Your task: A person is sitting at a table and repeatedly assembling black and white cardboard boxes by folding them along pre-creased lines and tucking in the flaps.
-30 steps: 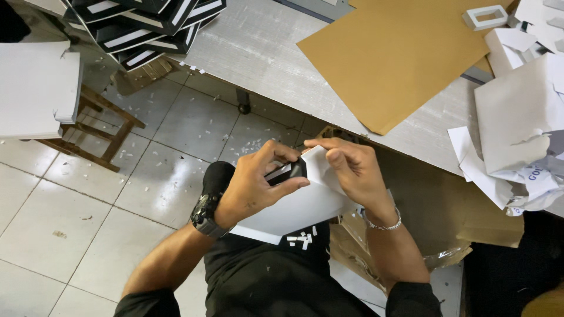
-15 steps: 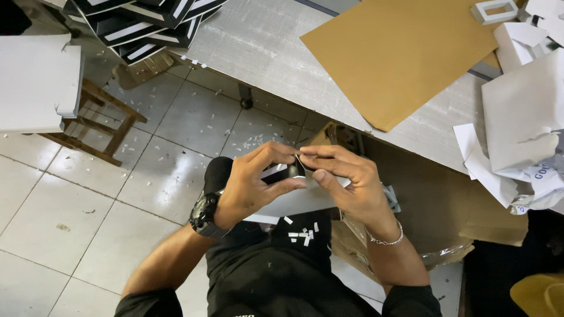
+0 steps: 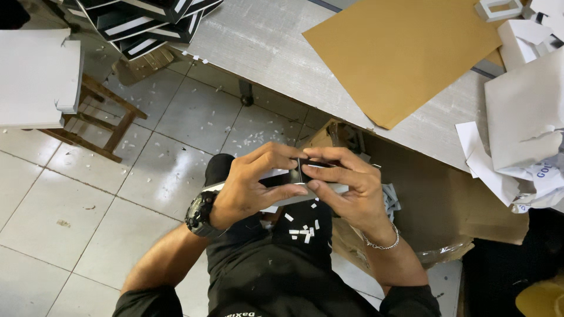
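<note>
Your hands meet over your lap. The table lies ahead, cardboard sheet on it. A stool stands left.

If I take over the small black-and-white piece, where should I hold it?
Grip the small flat piece by its two short ends, from left and right, as the left hand and right hand pinch it now. It lies level and thin, so edge pinches probably suit it best.

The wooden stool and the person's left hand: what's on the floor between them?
In the head view, only grey floor tiles with small white paper scraps lie between the wooden stool and the left hand.
</note>
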